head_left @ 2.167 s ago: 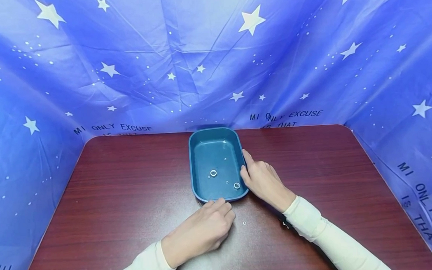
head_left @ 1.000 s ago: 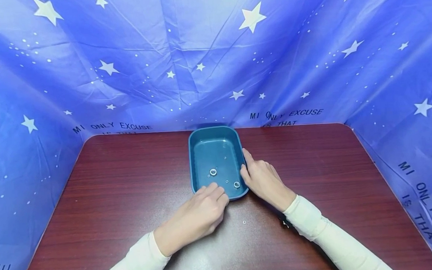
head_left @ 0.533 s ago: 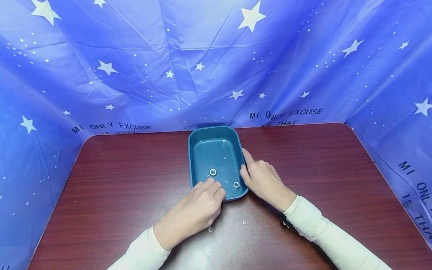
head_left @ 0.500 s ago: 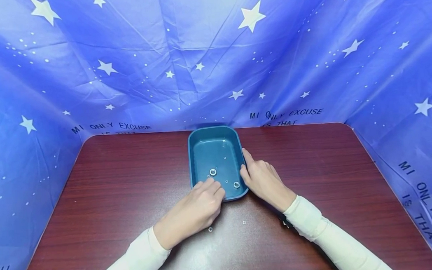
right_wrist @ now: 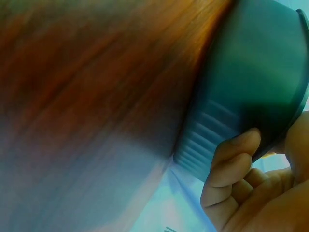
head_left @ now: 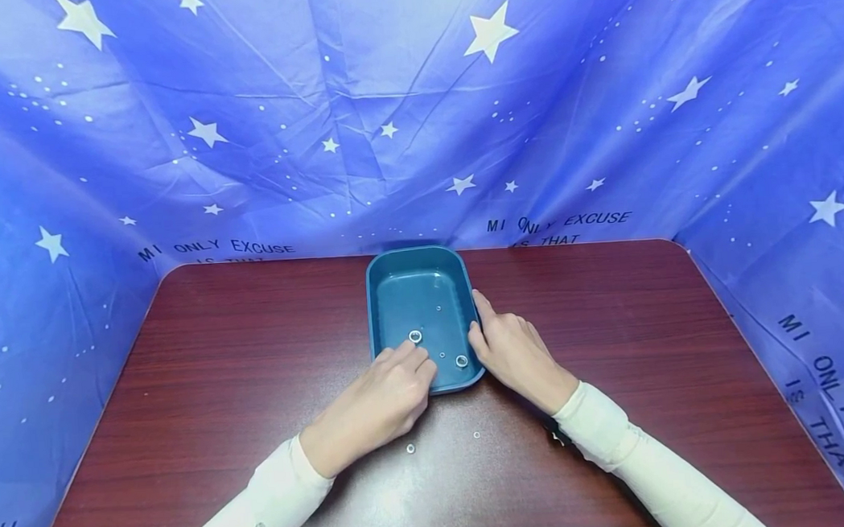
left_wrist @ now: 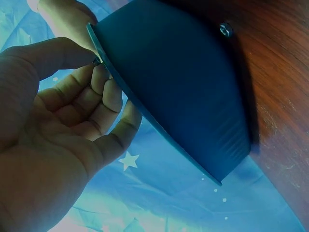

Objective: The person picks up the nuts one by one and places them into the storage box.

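Observation:
A deep blue-green tray (head_left: 417, 296) stands on the table. Two larger metal nuts (head_left: 461, 361) and two tiny ones (head_left: 438, 308) show inside it. Over the tray's near-left corner, my left hand (head_left: 379, 397) has its fingers above the inside. Between thumb and forefinger it pinches a small dark nut (left_wrist: 96, 61), close to the rim in the left wrist view. My right hand (head_left: 518, 353) grips the tray's right wall, thumb at the rim and curled fingers (right_wrist: 229, 169) against the outside. The left hand hides part of the tray floor.
On the brown table (head_left: 252, 330), in front of the tray, lie a metal nut (head_left: 410, 449) and a tiny ring-like piece (head_left: 477, 435). A blue star-patterned cloth (head_left: 274, 103) closes off the back and both sides.
The left hand has moved from the tray's near edge up and over its near-left corner. A nut on the table has come into sight below it. The right hand stays put.

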A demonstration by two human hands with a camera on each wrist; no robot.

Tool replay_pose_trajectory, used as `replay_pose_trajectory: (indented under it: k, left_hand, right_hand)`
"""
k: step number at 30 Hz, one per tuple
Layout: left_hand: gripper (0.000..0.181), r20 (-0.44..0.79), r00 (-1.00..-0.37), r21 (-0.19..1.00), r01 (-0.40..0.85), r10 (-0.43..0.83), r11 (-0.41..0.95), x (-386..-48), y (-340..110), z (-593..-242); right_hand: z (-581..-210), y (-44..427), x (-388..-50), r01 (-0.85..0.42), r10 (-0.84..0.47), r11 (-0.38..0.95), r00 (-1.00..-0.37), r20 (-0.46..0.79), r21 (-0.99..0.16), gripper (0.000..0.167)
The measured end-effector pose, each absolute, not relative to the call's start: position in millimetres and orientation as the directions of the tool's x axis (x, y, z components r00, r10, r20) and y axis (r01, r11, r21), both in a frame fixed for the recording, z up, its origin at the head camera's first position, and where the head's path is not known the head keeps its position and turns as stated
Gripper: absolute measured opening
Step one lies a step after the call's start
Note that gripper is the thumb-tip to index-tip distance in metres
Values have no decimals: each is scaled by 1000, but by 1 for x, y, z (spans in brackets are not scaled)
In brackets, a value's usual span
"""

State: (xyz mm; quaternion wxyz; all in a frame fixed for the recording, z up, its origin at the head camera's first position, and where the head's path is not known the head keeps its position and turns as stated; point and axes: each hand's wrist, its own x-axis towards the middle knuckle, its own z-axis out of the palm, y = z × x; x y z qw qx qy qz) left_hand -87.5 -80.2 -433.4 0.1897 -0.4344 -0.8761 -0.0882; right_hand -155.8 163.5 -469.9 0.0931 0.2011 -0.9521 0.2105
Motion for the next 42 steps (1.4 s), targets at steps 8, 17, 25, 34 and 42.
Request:
replay_pose_trajectory:
  k: [8,17,25,34,42]
  left_hand:
    - [13,393,-573,0,782,719,623,-91,-81,-434]
    - [11,387,-585,-10,771,713,637,-95,-81,-437]
    - [12,381,-594,-5,765,709,644,-99,-81,-436]
    - [8,381,-603,26,764,701,644,-106,-83,-440]
    - [2,377,-626,71,754,683,652,-116,-86,-440]
  right_hand:
    - [-470,163,-155,-424,-345,830,-901,264,-362,57]
    - [-471,164,-154,-420,-342,832,-903,261,-362,57]
    - [-471,164,-154,-422,-346,829,-903,255,-368,57]
    - [-470,164,-154,-429,-350,827,-899,264,-365,57]
    - [-470,164,-155,-427,-348,824,-900,263,-371,57]
